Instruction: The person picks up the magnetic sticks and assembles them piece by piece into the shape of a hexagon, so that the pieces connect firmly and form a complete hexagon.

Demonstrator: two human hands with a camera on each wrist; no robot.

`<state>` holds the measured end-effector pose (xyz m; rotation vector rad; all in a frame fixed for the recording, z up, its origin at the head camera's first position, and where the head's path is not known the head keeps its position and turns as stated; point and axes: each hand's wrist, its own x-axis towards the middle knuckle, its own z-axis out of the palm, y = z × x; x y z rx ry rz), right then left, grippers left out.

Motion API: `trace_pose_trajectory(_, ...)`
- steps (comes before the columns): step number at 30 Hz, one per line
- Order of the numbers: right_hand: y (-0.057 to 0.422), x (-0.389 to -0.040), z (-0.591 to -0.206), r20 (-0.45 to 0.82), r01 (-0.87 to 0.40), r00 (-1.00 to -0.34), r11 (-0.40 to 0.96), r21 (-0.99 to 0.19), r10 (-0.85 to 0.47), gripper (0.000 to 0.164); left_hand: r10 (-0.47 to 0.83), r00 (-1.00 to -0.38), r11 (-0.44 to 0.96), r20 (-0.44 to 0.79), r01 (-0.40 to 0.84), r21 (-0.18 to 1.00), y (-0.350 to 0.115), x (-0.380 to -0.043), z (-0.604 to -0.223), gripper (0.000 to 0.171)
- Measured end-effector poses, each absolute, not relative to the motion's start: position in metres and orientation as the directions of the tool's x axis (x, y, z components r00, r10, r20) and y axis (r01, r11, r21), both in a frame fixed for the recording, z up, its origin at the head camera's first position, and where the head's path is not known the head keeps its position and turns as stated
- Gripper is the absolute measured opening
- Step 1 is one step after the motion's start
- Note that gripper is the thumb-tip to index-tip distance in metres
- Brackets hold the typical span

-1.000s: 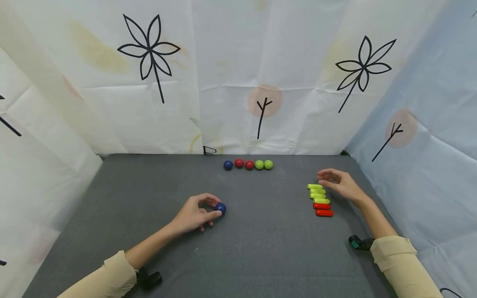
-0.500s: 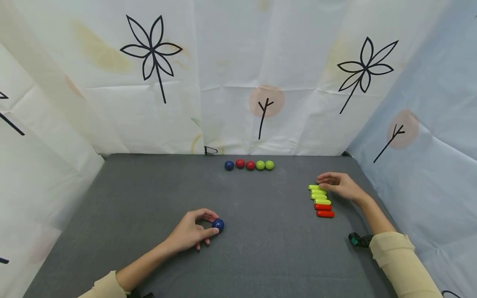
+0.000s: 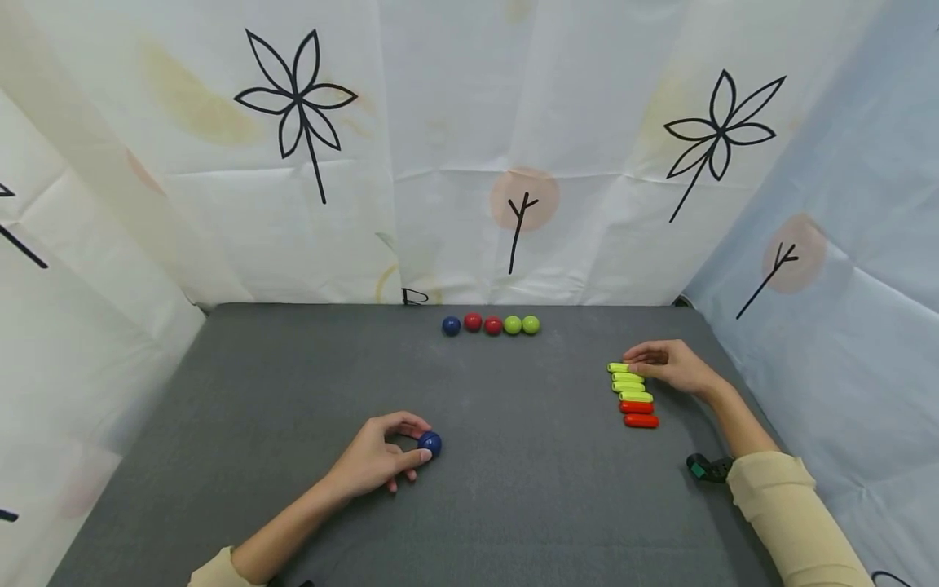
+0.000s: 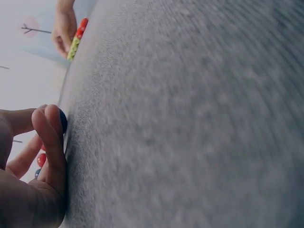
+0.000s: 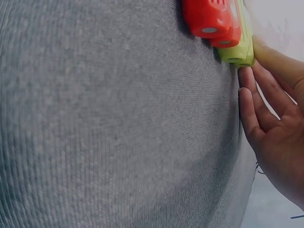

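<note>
In the head view my left hand (image 3: 377,456) pinches a glossy dark blue ball (image 3: 429,443) between thumb and fingers, low over the grey table. The left wrist view shows only an edge of that blue ball (image 4: 63,121) behind the fingers. My right hand (image 3: 676,367) has thumb and fingers at the right end of the farthest yellow-green plastic stick (image 3: 618,368), seemingly pinching it. Its thumb covers that end. Several yellow-green sticks lie in a column, with two red sticks (image 3: 641,421) at the near end. From the right wrist view, the right fingers (image 5: 263,102) touch the yellow-green end of the column.
A row of balls lies near the table's back edge: one blue ball (image 3: 451,326), two red balls (image 3: 493,326) and two green balls (image 3: 522,325). The grey table (image 3: 513,489) is bounded by printed cloth (image 3: 440,147) at the back and sides.
My left hand has moved nearer to me with the blue ball, then stayed still. My right hand has come down slightly onto the end of the farthest yellow-green stick.
</note>
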<state>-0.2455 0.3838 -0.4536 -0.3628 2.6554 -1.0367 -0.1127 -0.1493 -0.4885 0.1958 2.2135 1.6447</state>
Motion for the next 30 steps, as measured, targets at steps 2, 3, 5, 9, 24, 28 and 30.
trace_pose_trajectory(2,0.385,-0.245,-0.454,-0.139,-0.143,-0.937,0.713,-0.686,-0.322,0.035,0.322,-0.922,0.307,-0.215,-0.113,0.945,-0.148,-0.112,-0.488,0.038)
trace_pose_trajectory(3,0.385,-0.245,-0.453,-0.129,-0.148,-0.939,0.711,-0.688,-0.320,0.034,0.320,-0.922,0.306,-0.216,-0.115,0.945,-0.148,-0.112,-0.488,0.038)
trace_pose_trajectory(5,0.383,-0.244,-0.452,-0.109,-0.156,-0.942,0.702,-0.695,-0.316,0.034,0.316,-0.923,0.303,-0.218,-0.119,0.945,-0.147,-0.112,-0.488,0.038)
trace_pose_trajectory(9,0.372,-0.240,-0.442,-0.071,-0.171,-0.946,0.675,-0.718,-0.316,0.035,0.307,-0.925,0.299,-0.223,-0.129,0.945,-0.147,-0.112,-0.489,0.038)
trace_pose_trajectory(24,0.291,-0.215,-0.426,0.013,-0.217,-0.931,0.527,-0.822,-0.364,0.028,0.279,-0.930,0.285,-0.241,-0.159,0.945,-0.146,-0.109,-0.488,0.041)
trace_pose_trajectory(28,0.265,-0.211,-0.429,0.015,-0.223,-0.917,0.481,-0.848,-0.399,0.028,0.273,-0.931,0.282,-0.243,-0.164,0.945,-0.146,-0.109,-0.488,0.041)
trace_pose_trajectory(30,0.251,-0.208,-0.430,0.008,-0.221,-0.908,0.462,-0.859,-0.419,0.029,0.271,-0.931,0.281,-0.247,-0.169,0.945,-0.146,-0.109,-0.488,0.041)
